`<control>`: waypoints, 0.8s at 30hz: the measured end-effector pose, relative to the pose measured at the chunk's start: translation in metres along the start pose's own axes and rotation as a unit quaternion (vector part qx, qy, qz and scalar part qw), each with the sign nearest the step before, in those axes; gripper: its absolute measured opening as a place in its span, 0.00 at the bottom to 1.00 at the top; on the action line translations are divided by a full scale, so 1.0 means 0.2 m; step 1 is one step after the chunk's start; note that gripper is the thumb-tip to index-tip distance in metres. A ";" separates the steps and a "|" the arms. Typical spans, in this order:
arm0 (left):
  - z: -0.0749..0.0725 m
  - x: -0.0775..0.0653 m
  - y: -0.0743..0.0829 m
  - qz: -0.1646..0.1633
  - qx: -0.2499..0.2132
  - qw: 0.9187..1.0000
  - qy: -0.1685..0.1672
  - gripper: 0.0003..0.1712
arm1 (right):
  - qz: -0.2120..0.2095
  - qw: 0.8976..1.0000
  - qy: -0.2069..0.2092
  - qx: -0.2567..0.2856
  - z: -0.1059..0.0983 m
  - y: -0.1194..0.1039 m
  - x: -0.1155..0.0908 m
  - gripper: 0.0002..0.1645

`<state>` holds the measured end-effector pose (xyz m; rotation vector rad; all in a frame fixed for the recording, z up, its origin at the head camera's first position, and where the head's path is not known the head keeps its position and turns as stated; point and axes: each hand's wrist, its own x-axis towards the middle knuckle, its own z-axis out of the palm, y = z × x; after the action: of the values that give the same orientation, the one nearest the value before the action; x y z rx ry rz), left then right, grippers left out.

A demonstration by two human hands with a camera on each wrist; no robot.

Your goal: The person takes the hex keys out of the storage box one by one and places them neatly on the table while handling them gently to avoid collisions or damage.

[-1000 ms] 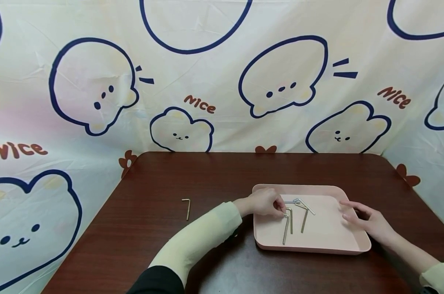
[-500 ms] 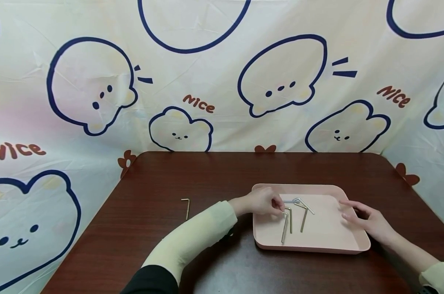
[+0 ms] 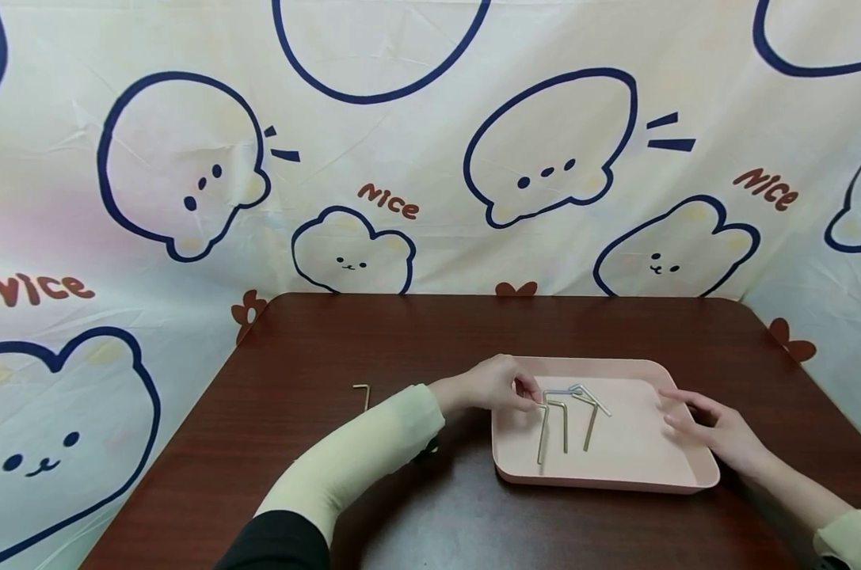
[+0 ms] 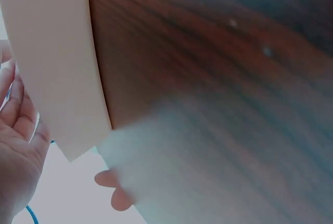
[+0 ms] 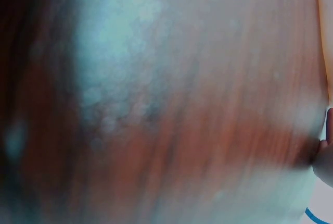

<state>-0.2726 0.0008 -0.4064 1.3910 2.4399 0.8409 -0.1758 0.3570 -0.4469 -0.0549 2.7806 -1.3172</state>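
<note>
At the left side of a pink tray (image 3: 658, 459), my left hand (image 3: 497, 382) pinches the short end of a brass-coloured hex key (image 3: 542, 435). The key's long arm hangs toward me over the tray floor. Beside it lies another brass-coloured hex key (image 3: 565, 427), with several more brass and silver ones, such as a silver key (image 3: 592, 400), grouped to the right. My right hand (image 3: 722, 431) rests on the tray's right rim, finger and thumb extended over the edge. In the left wrist view, the left hand (image 4: 21, 146) shows behind the tray wall (image 4: 57, 67); its fingertips are hidden.
One hex key (image 3: 366, 396) lies on the dark wooden table (image 3: 430, 340), left of the tray, partly covered by my left sleeve (image 3: 359, 443). A patterned cloth (image 3: 430, 158) hangs behind the table. Mostly blurred tabletop (image 5: 182, 104) fills the right wrist view.
My left hand has drawn left toward the tray's rim, bringing the pinched hex key away from its neighbour. My right hand stays where it was.
</note>
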 end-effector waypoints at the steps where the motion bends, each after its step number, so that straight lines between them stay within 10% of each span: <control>1: -0.01 -0.01 0.00 0.002 -0.002 1.000 0.000 0.02 | 0.001 1.000 -0.001 0.003 0.00 0.00 0.00 0.37; 24: -0.21 -0.19 -0.02 0.011 -0.018 0.999 0.028 0.01 | -0.028 0.999 0.019 0.026 0.01 0.02 0.00 0.34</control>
<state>-0.2735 -0.0476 -0.3779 1.4011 2.4424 0.9379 -0.1751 0.3587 -0.4509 -0.1081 2.7940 -1.4179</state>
